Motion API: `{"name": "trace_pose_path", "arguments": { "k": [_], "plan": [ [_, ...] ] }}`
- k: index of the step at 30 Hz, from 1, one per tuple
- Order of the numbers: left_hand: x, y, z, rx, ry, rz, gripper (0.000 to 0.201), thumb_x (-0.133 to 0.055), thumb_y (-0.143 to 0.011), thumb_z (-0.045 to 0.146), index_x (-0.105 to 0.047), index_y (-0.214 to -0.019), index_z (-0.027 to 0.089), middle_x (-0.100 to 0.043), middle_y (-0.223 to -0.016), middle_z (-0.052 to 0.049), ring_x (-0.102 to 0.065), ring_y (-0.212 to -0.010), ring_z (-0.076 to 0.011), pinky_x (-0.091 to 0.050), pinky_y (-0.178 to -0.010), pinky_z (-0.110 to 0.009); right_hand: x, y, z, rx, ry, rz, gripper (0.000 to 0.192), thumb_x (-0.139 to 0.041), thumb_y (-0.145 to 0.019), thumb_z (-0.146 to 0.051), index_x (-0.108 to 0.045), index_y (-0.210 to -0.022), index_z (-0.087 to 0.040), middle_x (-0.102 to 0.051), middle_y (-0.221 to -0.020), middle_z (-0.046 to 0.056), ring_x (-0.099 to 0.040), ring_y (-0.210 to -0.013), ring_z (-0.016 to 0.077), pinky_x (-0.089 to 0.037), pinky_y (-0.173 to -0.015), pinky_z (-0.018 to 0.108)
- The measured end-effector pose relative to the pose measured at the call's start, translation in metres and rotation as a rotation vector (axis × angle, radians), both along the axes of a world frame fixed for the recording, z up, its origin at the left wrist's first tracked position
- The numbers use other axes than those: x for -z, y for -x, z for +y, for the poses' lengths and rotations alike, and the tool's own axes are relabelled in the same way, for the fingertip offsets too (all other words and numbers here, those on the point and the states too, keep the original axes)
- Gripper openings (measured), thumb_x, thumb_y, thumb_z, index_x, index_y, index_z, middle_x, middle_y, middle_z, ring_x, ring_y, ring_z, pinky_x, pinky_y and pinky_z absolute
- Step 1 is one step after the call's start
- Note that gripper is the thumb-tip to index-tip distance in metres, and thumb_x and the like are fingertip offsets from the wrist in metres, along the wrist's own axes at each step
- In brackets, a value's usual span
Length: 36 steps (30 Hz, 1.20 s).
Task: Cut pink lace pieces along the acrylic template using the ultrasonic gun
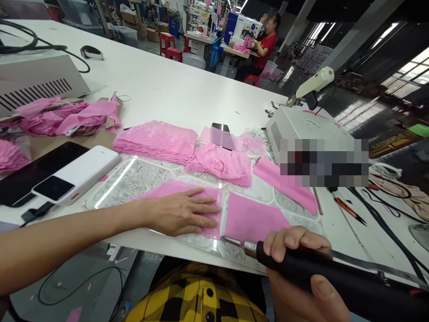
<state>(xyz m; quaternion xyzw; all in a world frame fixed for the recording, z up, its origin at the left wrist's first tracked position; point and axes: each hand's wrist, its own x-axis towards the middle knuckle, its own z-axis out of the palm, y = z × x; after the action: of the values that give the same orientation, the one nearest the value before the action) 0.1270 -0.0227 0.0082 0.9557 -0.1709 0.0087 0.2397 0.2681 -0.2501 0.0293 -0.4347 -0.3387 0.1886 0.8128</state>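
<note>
My left hand (182, 212) lies flat with fingers spread on a pink fabric piece (164, 188), pressing it to a glossy marbled mat (115, 185). Wrapped round a black-handled tool with a narrow metal tip (284, 259), my right hand (301, 259) is at the lower right. The tip touches down near the lower right corner of the piece, by a narrow gap. Across that gap lies a second pink piece (251, 217). Behind them are a stack of pink lace pieces (157, 141) and a crumpled lace piece (228, 163).
A white power bank (78, 172) rests beside a dark tablet-like slab (16, 185) on the left. A grey box unit (311, 129), orange snips (348, 209) and cables stand right. Further off, a person in red (268, 44) sits at a sewing machine (246, 27).
</note>
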Motion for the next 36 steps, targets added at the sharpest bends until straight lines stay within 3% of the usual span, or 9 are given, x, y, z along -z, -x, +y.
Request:
{"name": "trace_pose_path", "arguments": {
  "k": [8,20,36],
  "plan": [
    [-0.0051,-0.0015,0.0037,0.051,0.000,0.031,0.042,-0.046,-0.101,0.029,-0.046,-0.142,0.037,-0.041,-0.151,0.001,-0.025,-0.147,-0.0199,-0.002,-0.123,-0.045,0.0055,-0.0013,0.0020,-0.033,-0.037,-0.052,0.023,-0.055,-0.082,-0.035,-0.057,-0.100,-0.022,-0.048,-0.083,0.001,-0.052,-0.061,0.0126,-0.045,-0.054,0.032],
    [-0.0055,-0.0059,0.0041,0.079,-0.083,0.053,0.038,-0.043,-0.102,0.030,-0.052,-0.138,0.030,-0.040,-0.152,-0.001,-0.024,-0.147,-0.0219,-0.002,-0.123,-0.045,0.0038,-0.0021,0.0009,-0.028,-0.035,-0.028,0.023,-0.056,-0.082,-0.034,-0.056,-0.100,-0.021,-0.049,-0.085,0.000,-0.054,-0.063,0.0124,-0.046,-0.057,0.033],
    [-0.0018,-0.0098,0.0023,0.082,-0.039,0.018,0.036,-0.046,-0.100,0.032,-0.057,-0.134,0.032,-0.045,-0.149,-0.001,-0.028,-0.146,-0.0231,-0.006,-0.123,-0.047,0.0001,0.0067,0.0057,0.002,0.019,0.008,0.022,-0.059,-0.080,-0.036,-0.057,-0.097,-0.021,-0.050,-0.084,-0.001,-0.054,-0.062,0.0116,-0.045,-0.058,0.032]
  ]
}}
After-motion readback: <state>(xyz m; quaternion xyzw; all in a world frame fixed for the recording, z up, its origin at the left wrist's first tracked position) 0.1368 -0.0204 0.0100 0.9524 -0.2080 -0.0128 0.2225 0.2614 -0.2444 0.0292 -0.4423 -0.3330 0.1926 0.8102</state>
